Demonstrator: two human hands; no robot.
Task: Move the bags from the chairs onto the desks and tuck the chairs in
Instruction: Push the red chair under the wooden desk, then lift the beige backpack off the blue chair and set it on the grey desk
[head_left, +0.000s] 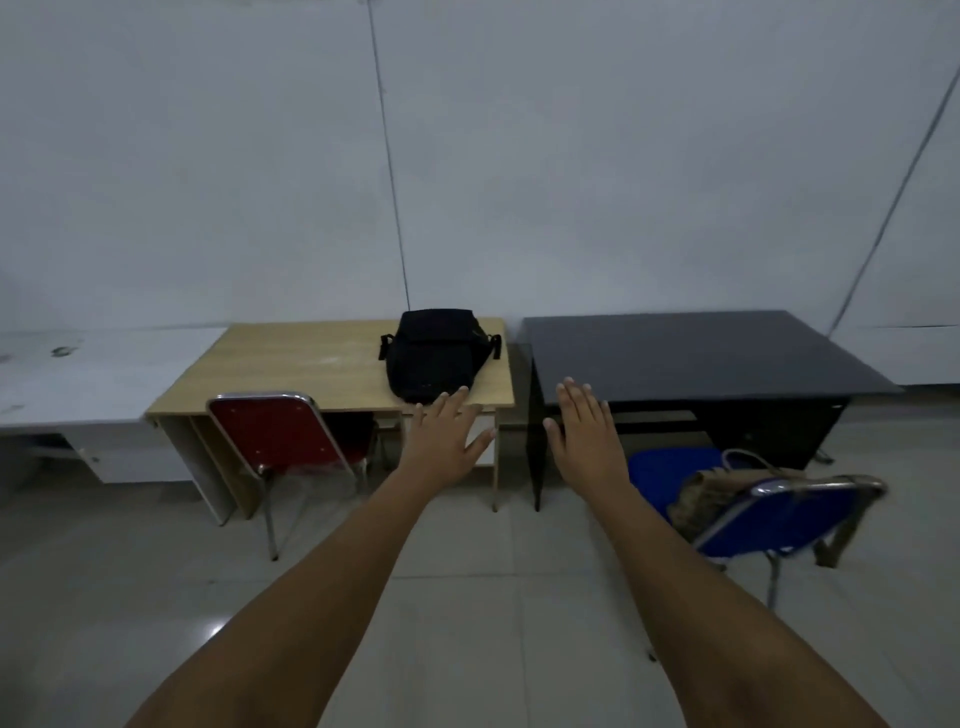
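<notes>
A black bag (436, 353) lies on the right part of the light wooden desk (291, 369). A red chair (283, 436) is pushed partly under that desk. To the right stands a dark desk (696, 353) with a bare top. In front of it a blue chair (769, 514) stands pulled out and turned, with a tan bag (711, 496) on its seat and a strap over the backrest. My left hand (444, 439) and my right hand (587, 431) are stretched forward, fingers spread, holding nothing, in the gap between the two desks.
A white desk (78, 374) stands at the far left. A pale wall with two thin cables runs behind all the desks. Grey floor tiles (467, 597) stretch between me and the furniture.
</notes>
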